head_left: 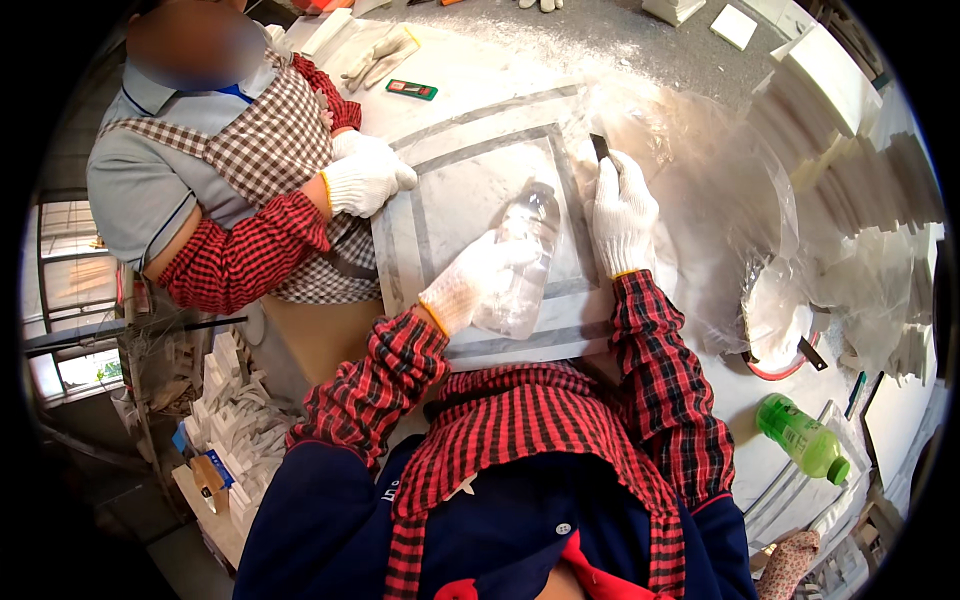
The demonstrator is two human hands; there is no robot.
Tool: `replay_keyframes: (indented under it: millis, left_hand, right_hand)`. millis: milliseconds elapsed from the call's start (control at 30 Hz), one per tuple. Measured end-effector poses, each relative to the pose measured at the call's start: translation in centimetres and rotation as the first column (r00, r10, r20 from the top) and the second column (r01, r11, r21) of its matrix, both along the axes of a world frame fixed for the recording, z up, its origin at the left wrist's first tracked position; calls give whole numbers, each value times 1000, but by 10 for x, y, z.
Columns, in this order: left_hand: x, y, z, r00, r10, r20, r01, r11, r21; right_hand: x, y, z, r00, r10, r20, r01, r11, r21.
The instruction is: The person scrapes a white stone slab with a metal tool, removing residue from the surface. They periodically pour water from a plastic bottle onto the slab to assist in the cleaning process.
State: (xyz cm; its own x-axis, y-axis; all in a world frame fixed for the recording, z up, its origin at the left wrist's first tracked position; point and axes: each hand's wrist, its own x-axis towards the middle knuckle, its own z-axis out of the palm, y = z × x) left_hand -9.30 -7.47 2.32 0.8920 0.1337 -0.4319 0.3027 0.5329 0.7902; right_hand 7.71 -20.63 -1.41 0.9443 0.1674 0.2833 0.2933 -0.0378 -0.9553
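Reckoned as a clock face from the middle of the view, a pile of white pieces lay at 8 o'clock. A co-worker in a checked apron stood at 10 o'clock, gloved hands brought up by the edge of a grey-banded marble panel. Near 11 o'clock a pale loose glove and a small green tool rested on the table. Close to the centre, the left hand, gloved, was clamped around a clear plastic bottle, which was over the panel with its neck toward 1 o'clock; whether it touched the stone could not be told. At 2 o'clock the gloved right hand was closed on a dark, flat-ended tool, beside crumpled clear plastic sheeting. A red-rimmed bowl sat at 3 o'clock, and a green bottle lay at 4 o'clock.
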Motion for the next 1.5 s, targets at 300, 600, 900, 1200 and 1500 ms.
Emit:
replay_keyframes:
  millis: [300, 600, 900, 1200, 1500]
  left_hand:
    - [-3, 2, 21, 996, -56, -71, 58, 998, 32]
    - [27, 8, 50, 972, 143, 185, -205, 901, 382]
    - [214, 74, 83, 887, 236, 397, -386, 851, 356]
    - [355, 99, 2, 738, 418, 530, -623, 723, 299]
    - [245, 83, -4, 760, 269, 591, -586, 677, 445]
  right_hand:
    - [-1, -3, 6, 1000, -11, -14, 10, 997, -75]
    - [-3, -5, 19, 965, 39, -260, -46, 999, -21]
    - [-1, -9, 15, 982, 23, -187, -36, 997, -68]
    - [-18, -6, 10, 956, 52, -287, -36, 998, 60]
    - [-6, -12, 16, 985, 33, -171, -44, 997, -58]
